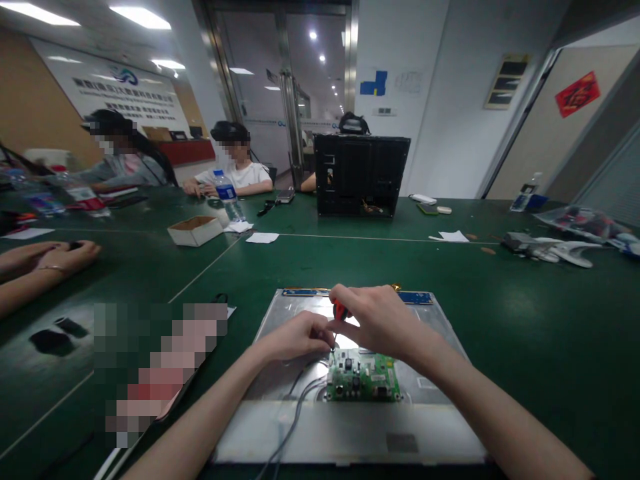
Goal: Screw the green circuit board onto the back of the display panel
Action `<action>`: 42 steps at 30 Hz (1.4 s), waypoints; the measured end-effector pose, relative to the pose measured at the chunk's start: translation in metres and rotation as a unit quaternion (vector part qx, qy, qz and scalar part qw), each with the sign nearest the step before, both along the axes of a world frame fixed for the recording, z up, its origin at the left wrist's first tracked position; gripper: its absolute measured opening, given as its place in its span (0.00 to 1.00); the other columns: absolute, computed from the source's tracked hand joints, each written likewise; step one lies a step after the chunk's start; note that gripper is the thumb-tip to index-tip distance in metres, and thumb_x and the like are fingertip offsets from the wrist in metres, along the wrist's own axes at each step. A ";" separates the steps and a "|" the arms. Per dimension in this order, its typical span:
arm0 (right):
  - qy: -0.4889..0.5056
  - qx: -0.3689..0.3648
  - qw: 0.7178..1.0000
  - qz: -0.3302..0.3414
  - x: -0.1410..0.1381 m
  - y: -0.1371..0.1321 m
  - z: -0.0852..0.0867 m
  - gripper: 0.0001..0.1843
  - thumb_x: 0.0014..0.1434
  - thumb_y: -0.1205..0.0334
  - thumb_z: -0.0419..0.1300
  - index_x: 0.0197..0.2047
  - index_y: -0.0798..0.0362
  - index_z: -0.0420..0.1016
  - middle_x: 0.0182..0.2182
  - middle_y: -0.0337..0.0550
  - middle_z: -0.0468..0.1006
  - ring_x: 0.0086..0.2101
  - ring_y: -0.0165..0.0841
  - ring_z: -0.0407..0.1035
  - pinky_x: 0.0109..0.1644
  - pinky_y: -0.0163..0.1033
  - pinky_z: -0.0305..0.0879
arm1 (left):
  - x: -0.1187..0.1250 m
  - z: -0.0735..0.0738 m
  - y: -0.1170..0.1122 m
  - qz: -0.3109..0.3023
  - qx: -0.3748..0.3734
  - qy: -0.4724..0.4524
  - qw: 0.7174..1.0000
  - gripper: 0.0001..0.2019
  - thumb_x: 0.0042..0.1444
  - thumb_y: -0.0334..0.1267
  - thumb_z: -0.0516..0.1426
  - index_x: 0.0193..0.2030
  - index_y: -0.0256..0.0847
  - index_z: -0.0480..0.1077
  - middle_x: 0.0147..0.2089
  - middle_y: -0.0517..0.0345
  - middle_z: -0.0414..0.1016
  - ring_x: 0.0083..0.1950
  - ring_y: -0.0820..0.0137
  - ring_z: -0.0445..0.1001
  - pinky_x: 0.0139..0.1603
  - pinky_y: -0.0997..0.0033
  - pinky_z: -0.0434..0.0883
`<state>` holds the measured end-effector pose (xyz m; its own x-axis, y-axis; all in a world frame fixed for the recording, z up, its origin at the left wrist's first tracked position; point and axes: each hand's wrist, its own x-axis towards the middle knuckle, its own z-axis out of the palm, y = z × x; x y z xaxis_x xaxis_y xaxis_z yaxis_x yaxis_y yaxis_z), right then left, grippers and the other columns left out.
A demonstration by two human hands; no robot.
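Observation:
A flat metal-backed panel [440, 427] lies in front of me, with a green circuit board [365, 381] on its middle. My right hand [383, 319] is closed around the red and black handle of a screwdriver [341, 310]. The screwdriver stands nearly upright, its tip down at the board's upper left corner. Beside that tip, my left hand [299, 335] has its fingers pinched together; whatever they hold is hidden. Grey cables [296, 423] run from the board's left side over the panel's near edge. A narrow blue board [419, 298] lines the panel's far edge.
A black monitor-like casing [363, 175] stands across the green table [525, 347]. Left are a small open box [196, 231], a water bottle [227, 197] and another person's hands [65, 257]. Two people sit farther back. Plastic-bagged items [580, 223] lie right.

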<state>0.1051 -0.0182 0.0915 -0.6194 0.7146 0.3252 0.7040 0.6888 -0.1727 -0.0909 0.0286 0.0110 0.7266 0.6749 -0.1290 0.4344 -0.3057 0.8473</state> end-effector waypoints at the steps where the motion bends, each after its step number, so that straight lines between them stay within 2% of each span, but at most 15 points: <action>1: 0.007 -0.002 1.000 0.005 0.000 -0.001 0.000 0.09 0.60 0.57 0.55 0.42 0.52 0.64 0.34 0.39 0.77 0.30 0.31 0.68 0.28 0.35 0.47 | 0.000 0.000 0.000 0.002 0.001 0.000 1.000 0.03 0.45 0.27 0.59 0.27 0.37 0.74 0.24 0.64 0.71 0.27 0.74 0.67 0.31 0.76 0.64; 4: 0.032 -0.013 0.999 0.021 0.001 -0.002 0.001 0.12 0.58 0.61 0.54 0.46 0.53 0.64 0.38 0.42 0.76 0.32 0.31 0.68 0.29 0.35 0.50 | -0.001 -0.002 0.001 0.003 0.008 -0.001 1.000 0.03 0.45 0.28 0.59 0.27 0.37 0.74 0.25 0.64 0.71 0.28 0.73 0.67 0.31 0.76 0.64; 8: 0.039 -0.023 0.999 0.022 0.001 -0.002 0.000 0.15 0.57 0.65 0.53 0.48 0.55 0.62 0.37 0.42 0.75 0.31 0.30 0.68 0.29 0.35 0.50 | -0.001 -0.003 0.001 -0.003 0.011 -0.002 1.000 0.03 0.45 0.28 0.58 0.28 0.37 0.74 0.27 0.63 0.72 0.29 0.73 0.68 0.32 0.76 0.64; 15: -0.007 0.003 1.000 0.008 0.001 0.000 0.002 0.07 0.61 0.58 0.56 0.41 0.51 0.67 0.36 0.40 0.75 0.29 0.28 0.65 0.28 0.35 0.47 | -0.001 0.000 0.000 -0.002 0.004 0.013 1.000 0.03 0.46 0.29 0.57 0.27 0.37 0.72 0.24 0.65 0.69 0.27 0.74 0.67 0.31 0.76 0.63; 18: 0.005 -0.013 1.000 0.022 0.003 -0.004 0.005 0.11 0.60 0.57 0.55 0.46 0.51 0.65 0.38 0.41 0.75 0.30 0.29 0.66 0.29 0.35 0.50 | -0.001 0.000 0.000 0.001 0.014 0.021 1.000 0.03 0.45 0.28 0.58 0.27 0.37 0.72 0.24 0.65 0.69 0.28 0.73 0.67 0.31 0.76 0.63; 22: 0.028 -0.034 0.998 0.043 0.004 -0.005 0.005 0.18 0.59 0.65 0.53 0.53 0.54 0.62 0.41 0.44 0.75 0.34 0.31 0.68 0.31 0.35 0.54 | 0.000 0.001 0.000 0.001 0.020 0.026 0.999 0.03 0.45 0.29 0.58 0.28 0.37 0.73 0.26 0.64 0.71 0.30 0.72 0.68 0.34 0.75 0.64; 26: 0.016 -0.023 0.999 0.020 0.003 -0.002 0.002 0.17 0.59 0.63 0.55 0.52 0.52 0.62 0.40 0.42 0.77 0.33 0.31 0.69 0.30 0.36 0.53 | 0.000 0.001 0.000 0.001 0.018 0.029 0.999 0.04 0.46 0.28 0.58 0.28 0.37 0.74 0.25 0.64 0.71 0.30 0.72 0.68 0.34 0.75 0.64; 32: -0.009 0.005 1.000 0.012 0.002 -0.002 0.004 0.09 0.60 0.57 0.56 0.42 0.52 0.66 0.36 0.41 0.76 0.30 0.31 0.68 0.28 0.35 0.49 | -0.002 -0.003 0.001 -0.003 0.025 0.018 1.000 0.04 0.45 0.28 0.58 0.27 0.37 0.74 0.24 0.64 0.71 0.28 0.74 0.67 0.31 0.76 0.63; 35: 0.018 -0.017 0.999 0.036 0.004 -0.004 0.007 0.10 0.59 0.61 0.54 0.45 0.53 0.65 0.40 0.44 0.74 0.33 0.31 0.67 0.30 0.35 0.53 | -0.002 -0.002 0.001 -0.005 0.029 0.015 0.999 0.03 0.46 0.29 0.59 0.29 0.37 0.74 0.26 0.63 0.72 0.29 0.73 0.67 0.32 0.76 0.64; 38: 0.023 -0.033 0.998 0.040 0.005 -0.005 0.008 0.15 0.56 0.67 0.54 0.48 0.54 0.64 0.41 0.44 0.74 0.33 0.31 0.67 0.31 0.36 0.54 | -0.001 0.000 0.001 -0.010 0.026 0.013 1.000 0.03 0.46 0.29 0.59 0.28 0.37 0.74 0.27 0.63 0.72 0.30 0.73 0.68 0.33 0.76 0.64; 42: 0.015 -0.017 1.000 0.019 0.004 -0.003 0.004 0.15 0.58 0.65 0.54 0.50 0.54 0.64 0.40 0.43 0.75 0.31 0.30 0.67 0.30 0.36 0.52 | 0.001 0.002 0.000 -0.008 0.020 0.017 1.000 0.02 0.46 0.29 0.59 0.27 0.37 0.74 0.26 0.63 0.72 0.30 0.73 0.68 0.33 0.75 0.65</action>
